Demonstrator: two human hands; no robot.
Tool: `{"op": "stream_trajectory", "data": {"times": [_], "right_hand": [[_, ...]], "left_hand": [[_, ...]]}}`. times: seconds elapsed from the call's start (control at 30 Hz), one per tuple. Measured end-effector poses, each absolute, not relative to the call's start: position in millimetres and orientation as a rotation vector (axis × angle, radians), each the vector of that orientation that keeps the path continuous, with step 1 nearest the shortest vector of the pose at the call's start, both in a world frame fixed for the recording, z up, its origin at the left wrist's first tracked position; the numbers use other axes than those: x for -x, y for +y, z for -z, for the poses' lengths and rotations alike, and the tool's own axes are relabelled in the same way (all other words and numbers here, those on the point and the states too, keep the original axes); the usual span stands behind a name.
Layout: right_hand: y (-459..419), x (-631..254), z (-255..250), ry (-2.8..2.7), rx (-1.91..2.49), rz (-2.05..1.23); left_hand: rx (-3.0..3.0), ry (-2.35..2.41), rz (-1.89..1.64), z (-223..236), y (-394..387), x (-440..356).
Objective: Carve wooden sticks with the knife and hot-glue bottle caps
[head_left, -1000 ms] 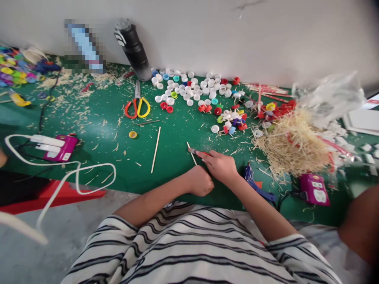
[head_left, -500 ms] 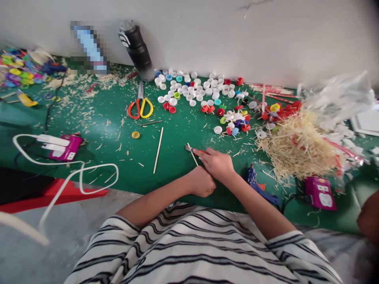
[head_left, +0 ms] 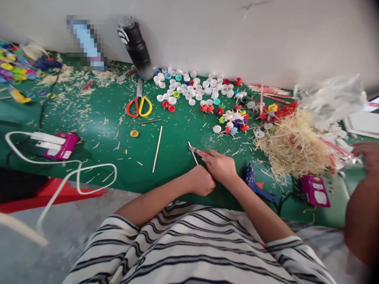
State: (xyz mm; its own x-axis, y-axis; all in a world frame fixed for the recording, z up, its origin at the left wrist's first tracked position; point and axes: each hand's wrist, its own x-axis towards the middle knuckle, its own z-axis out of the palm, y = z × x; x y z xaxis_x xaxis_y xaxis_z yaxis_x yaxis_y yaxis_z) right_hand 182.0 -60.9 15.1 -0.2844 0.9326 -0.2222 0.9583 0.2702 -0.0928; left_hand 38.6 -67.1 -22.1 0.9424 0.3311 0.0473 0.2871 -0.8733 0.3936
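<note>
My left hand (head_left: 201, 180) is closed in a fist around the lower end of a thin wooden stick (head_left: 194, 156), whose upper end points away from me. My right hand (head_left: 220, 166) grips a red craft knife (head_left: 203, 152), and its blade lies across the stick near the far tip. Both hands touch each other low over the green table (head_left: 174, 161). Left of them lies another thin stick (head_left: 157, 149). Beyond that are a yellow bottle cap (head_left: 134, 133) and scissors (head_left: 139, 103) with one red and one yellow handle loop.
White and coloured bottle caps (head_left: 198, 90) spread toward the wall, beside a black bottle (head_left: 137, 51). A heap of wood shavings (head_left: 291, 148) and a blue glue gun (head_left: 256, 185) lie to the right. Another person's hand (head_left: 367, 152) is at the right edge. A white cable (head_left: 78, 173) loops left.
The knife blade has shifted slightly toward me along the stick, and my right hand has edged right. Another person's hand and forearm have come further into view at the right.
</note>
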Motion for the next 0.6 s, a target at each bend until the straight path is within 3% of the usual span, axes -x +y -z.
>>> {"op": "stream_trajectory", "data": {"times": [0.6], "right_hand": [[-54, -176, -20, 2.389, -1.77, 0.346]], "left_hand": [[-2.71, 0.408, -0.193, 25, -66, -40]]}}
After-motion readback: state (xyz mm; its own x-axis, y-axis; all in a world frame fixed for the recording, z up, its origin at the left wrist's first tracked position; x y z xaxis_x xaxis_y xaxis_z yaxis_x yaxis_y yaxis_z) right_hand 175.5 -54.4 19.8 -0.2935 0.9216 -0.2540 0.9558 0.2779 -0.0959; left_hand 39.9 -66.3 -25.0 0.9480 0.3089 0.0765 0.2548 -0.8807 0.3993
